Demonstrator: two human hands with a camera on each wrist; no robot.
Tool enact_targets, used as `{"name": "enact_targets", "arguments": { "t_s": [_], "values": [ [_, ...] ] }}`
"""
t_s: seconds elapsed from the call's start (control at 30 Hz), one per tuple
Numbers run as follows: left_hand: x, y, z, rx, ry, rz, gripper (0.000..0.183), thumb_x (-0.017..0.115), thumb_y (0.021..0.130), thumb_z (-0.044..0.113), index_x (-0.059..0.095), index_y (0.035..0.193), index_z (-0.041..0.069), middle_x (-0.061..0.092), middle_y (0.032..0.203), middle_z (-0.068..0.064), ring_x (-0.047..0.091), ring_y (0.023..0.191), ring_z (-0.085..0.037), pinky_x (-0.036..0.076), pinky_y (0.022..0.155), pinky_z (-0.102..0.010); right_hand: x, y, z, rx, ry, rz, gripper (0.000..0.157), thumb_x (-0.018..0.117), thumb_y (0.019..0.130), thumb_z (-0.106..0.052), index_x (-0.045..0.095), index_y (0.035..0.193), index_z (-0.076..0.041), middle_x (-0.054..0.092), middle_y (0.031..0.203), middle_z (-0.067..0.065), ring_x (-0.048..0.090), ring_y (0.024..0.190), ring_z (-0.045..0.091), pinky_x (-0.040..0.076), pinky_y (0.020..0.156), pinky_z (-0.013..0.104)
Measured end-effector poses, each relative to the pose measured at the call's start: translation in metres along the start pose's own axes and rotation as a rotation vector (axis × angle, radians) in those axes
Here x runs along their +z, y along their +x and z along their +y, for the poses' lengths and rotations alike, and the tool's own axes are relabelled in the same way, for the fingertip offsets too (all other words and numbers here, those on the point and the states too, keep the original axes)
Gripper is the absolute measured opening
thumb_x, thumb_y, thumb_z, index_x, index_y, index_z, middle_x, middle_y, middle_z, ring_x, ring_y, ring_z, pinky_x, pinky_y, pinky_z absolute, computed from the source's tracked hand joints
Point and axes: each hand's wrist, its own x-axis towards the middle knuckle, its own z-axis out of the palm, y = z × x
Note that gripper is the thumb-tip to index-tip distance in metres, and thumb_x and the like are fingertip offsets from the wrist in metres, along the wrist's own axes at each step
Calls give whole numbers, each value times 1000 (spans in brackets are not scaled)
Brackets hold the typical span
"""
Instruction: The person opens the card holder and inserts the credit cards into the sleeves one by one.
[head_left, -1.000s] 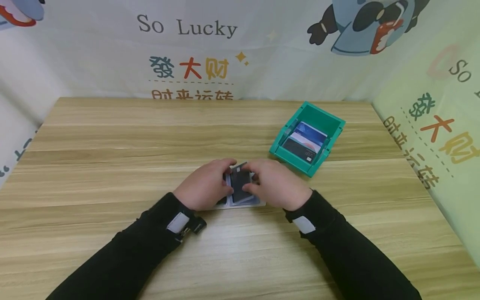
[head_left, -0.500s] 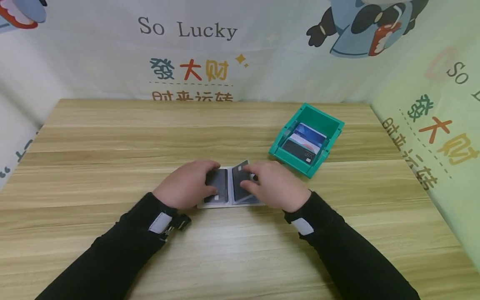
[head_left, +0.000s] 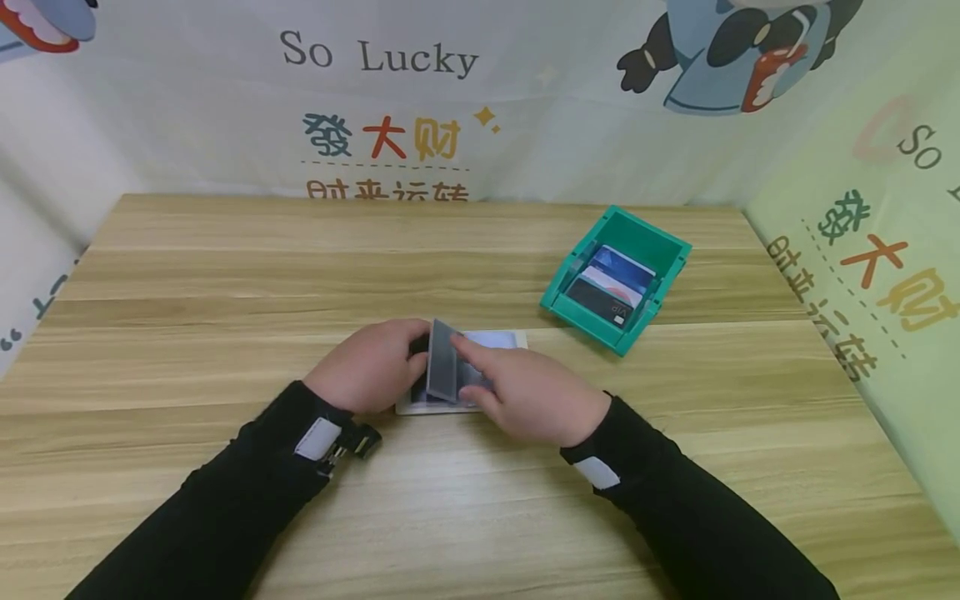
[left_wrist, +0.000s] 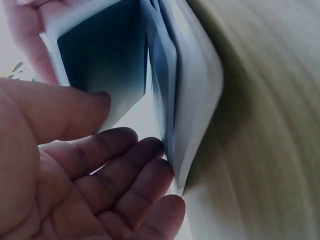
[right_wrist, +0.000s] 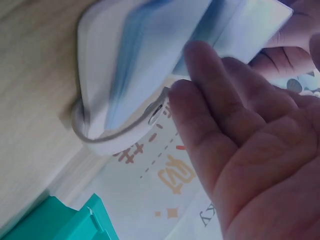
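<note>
A card holder (head_left: 504,339) with a pale cover and clear sleeve pages lies opened on the table. One sleeve page (head_left: 442,367), with a dark card in it, stands tilted up near the middle. My left hand (head_left: 367,367) is at the holder's left edge; in the left wrist view its fingertips rest against the pages and the thumb lies beside the raised sleeve. From the right, fairly straight fingers of my right hand (head_left: 534,390) touch the raised sleeve. A pale strap with a metal snap (right_wrist: 117,145) loops from the holder in the right wrist view.
A green plastic box (head_left: 585,333) stands farther back to the right. Several cards (head_left: 618,271) lie inside it, one black and marked VIP. Printed cloth (head_left: 390,92) hangs behind and beside the wooden table (head_left: 262,275).
My left hand has shifted left off the middle of the holder. My right hand has moved left, swinging the dark-card sleeve over from the right side and baring a paler page.
</note>
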Motion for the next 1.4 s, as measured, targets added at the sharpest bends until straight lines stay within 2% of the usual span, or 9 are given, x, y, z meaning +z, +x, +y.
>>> {"name": "enact_targets", "arguments": {
  "t_s": [0.07,0.17,0.5,0.63,0.8,0.97,1.17,1.3,1.4],
  "values": [
    [-1,0,0,10,-7,6,26,51,96,25,59,118,12,61,99,-1,53,81,-16,47,76,-38,2,0,-1,-4,-49,-31,55,49,98,-31,32,146,-12,63,95,3,52,80,7,48,74,30],
    [-2,-1,1,12,-11,5,28,48,97,22,57,121,9,61,101,-3,53,81,-15,48,75,-38,5,1,-1,-14,-107,-51,50,50,97,-29,39,143,-12,62,103,4,51,84,8,48,79,31],
    [-7,-1,-2,-22,-52,-18,46,34,98,16,36,141,1,49,134,-16,45,114,-21,41,95,-45,6,0,-3,-50,-165,-73,47,53,95,-28,46,139,-12,58,123,3,49,100,13,45,88,34],
    [-7,0,-2,-16,-45,-11,46,47,97,27,47,134,1,52,131,-15,44,117,-23,39,98,-47,6,0,-4,-51,-174,-73,48,54,95,-29,46,139,-11,58,125,2,49,101,14,45,89,34],
    [-2,0,-4,0,-14,-9,53,70,83,32,58,123,0,58,120,-14,51,104,-22,44,91,-44,6,0,-4,-68,-173,-62,49,55,94,-30,47,138,-10,59,124,2,49,101,14,45,89,35],
    [2,0,-4,4,20,-5,56,76,76,30,59,120,0,57,120,-13,50,102,-21,44,90,-42,0,-1,0,-67,-135,-43,50,58,93,-31,47,137,-11,61,118,3,51,97,12,46,86,33],
    [4,-2,-2,1,30,-8,56,76,76,29,59,122,0,57,121,-12,50,100,-21,44,90,-43,-30,-9,20,127,-64,136,44,62,91,-27,54,131,-10,61,119,4,53,104,14,47,89,36],
    [4,-2,-2,2,36,-14,57,76,76,29,58,122,1,57,121,-12,50,98,-21,44,89,-43,-53,-14,51,309,-78,269,37,64,90,-24,59,123,-7,62,115,8,54,102,20,48,86,41],
    [4,-2,-2,0,40,-12,57,77,76,30,59,122,1,58,119,-12,50,97,-21,44,89,-43,-65,-14,76,395,-107,289,34,64,89,-20,60,119,-3,62,113,13,54,102,26,47,86,45]
  ]
}}
